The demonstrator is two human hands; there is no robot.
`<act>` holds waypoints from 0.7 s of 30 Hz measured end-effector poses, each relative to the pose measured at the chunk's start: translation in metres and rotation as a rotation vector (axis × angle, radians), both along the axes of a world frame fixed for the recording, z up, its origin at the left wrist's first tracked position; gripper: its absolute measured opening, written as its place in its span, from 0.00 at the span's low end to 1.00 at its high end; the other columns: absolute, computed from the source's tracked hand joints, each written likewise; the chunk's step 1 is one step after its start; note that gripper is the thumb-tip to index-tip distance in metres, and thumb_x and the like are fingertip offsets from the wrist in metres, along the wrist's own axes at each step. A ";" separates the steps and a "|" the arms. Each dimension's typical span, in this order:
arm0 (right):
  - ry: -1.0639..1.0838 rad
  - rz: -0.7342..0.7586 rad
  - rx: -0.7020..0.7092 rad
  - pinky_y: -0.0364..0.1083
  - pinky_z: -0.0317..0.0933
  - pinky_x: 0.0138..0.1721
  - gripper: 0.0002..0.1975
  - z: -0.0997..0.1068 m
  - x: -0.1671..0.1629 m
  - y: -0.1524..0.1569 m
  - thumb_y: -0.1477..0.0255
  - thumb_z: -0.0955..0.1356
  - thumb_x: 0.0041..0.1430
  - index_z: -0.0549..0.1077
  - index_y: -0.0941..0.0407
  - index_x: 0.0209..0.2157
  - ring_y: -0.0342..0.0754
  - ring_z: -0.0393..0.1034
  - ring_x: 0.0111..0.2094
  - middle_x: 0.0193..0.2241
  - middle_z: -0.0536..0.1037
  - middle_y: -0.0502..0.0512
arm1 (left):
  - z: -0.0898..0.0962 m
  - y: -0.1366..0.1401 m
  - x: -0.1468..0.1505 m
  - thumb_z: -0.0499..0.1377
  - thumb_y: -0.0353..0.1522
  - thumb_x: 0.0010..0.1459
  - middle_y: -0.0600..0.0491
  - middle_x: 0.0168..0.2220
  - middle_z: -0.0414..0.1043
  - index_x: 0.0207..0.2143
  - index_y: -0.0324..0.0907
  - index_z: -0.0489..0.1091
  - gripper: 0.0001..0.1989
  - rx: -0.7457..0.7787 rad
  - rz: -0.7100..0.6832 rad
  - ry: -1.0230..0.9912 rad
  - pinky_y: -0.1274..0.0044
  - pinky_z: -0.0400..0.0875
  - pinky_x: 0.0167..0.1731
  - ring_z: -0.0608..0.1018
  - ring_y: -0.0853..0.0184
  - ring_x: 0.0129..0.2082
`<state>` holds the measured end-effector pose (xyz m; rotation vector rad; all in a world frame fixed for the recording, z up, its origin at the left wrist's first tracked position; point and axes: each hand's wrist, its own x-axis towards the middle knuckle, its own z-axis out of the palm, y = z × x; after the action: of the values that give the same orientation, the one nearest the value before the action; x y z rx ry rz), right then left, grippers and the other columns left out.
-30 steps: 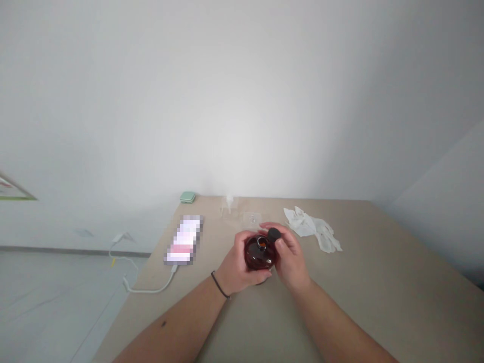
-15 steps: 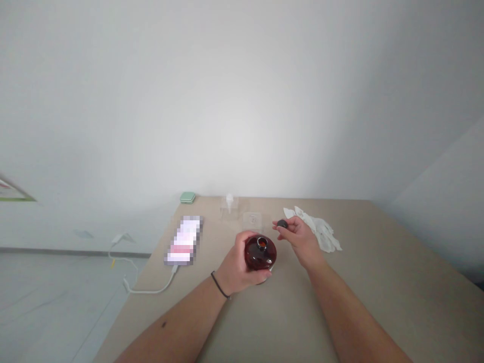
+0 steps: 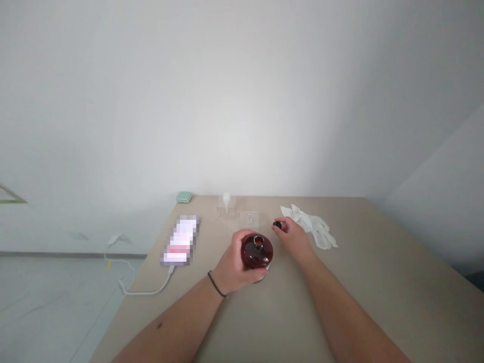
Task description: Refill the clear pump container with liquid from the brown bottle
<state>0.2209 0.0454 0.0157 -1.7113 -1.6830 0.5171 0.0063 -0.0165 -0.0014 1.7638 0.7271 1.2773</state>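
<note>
My left hand [image 3: 238,264] is wrapped around a dark red-brown glass bottle [image 3: 257,256] with a round shoulder and an open mouth facing up. Its lower part is mostly hidden below the shoulder. Between the thumb and fingers of my right hand [image 3: 293,237] is a small black cap [image 3: 277,224], held to the right of the bottle and apart from it. Just beyond the bottle lies a clear square plastic piece [image 3: 249,219]. Behind my right hand are crumpled white gloves or tissues [image 3: 313,227]; I cannot tell which.
A phone [image 3: 180,240] with a lit, blurred screen lies at the left, a white cable [image 3: 151,292] running from it over the table edge. Near the wall are a clear holder with a white tip [image 3: 226,200] and a small green case [image 3: 184,197]. The beige table [image 3: 378,277] meets the wall.
My right hand has lowered slightly with the black cap and turned a little. The left hand still grips the bottle in about the same place. The whole view has shifted slightly.
</note>
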 end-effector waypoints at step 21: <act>-0.102 -0.033 0.224 0.52 0.62 0.45 0.17 0.006 0.000 -0.012 0.70 0.64 0.59 0.71 0.55 0.49 0.53 0.68 0.39 0.40 0.73 0.58 | 0.004 -0.001 -0.001 0.71 0.40 0.47 0.44 0.55 0.64 0.57 0.45 0.53 0.41 0.006 0.001 0.031 0.62 0.67 0.55 0.72 0.54 0.53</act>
<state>0.2206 0.0337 0.0216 -1.6219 -1.7097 0.2194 0.0055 -0.0170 0.0024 1.7919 0.7424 1.2558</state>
